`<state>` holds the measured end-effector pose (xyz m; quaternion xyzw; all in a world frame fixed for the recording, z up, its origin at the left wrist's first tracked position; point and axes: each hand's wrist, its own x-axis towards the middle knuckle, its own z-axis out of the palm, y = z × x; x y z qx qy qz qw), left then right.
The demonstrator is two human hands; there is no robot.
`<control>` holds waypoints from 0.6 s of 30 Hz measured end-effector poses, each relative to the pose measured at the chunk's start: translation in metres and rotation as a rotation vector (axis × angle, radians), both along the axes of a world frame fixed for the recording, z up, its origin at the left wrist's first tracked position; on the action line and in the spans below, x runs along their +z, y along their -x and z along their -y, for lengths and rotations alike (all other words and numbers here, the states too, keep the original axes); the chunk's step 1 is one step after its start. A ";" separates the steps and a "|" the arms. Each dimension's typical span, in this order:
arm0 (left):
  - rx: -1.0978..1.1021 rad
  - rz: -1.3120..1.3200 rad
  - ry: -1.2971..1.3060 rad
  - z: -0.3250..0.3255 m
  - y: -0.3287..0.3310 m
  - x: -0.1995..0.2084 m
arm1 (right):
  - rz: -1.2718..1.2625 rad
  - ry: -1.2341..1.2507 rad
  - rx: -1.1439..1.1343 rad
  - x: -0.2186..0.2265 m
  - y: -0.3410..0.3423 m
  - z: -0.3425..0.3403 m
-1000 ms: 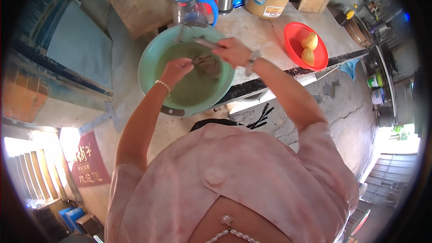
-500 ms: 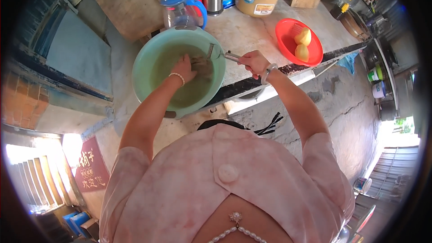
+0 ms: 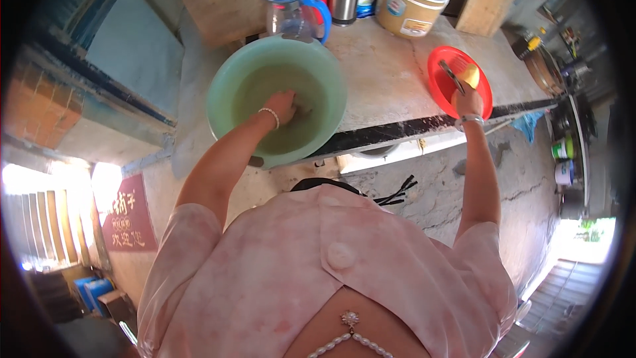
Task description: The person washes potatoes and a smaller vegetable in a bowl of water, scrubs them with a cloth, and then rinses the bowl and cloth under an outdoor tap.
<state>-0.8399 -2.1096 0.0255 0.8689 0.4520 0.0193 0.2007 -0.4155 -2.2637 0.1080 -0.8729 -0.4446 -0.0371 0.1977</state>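
While my left hand point(image 3: 283, 106) dips into the round green plastic basin point(image 3: 228, 76) (remotely, I can't tell its grip), my right hand point(image 3: 468, 103) grasps a silver metal peeler point(image 3: 452, 77) over the red plastic basket point(image 3: 436, 86), right.

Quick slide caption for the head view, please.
Left hand in a green basin of cloudy water; right hand, holding a metal tool, at a red bowl.

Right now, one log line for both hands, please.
left hand: at cloudy water in green basin | right hand: holding peeler at red basket | yellow vegetable: in basket
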 end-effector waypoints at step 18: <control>0.535 0.032 -0.313 -0.026 0.143 0.082 | 0.130 0.445 1.295 -0.048 0.300 -0.140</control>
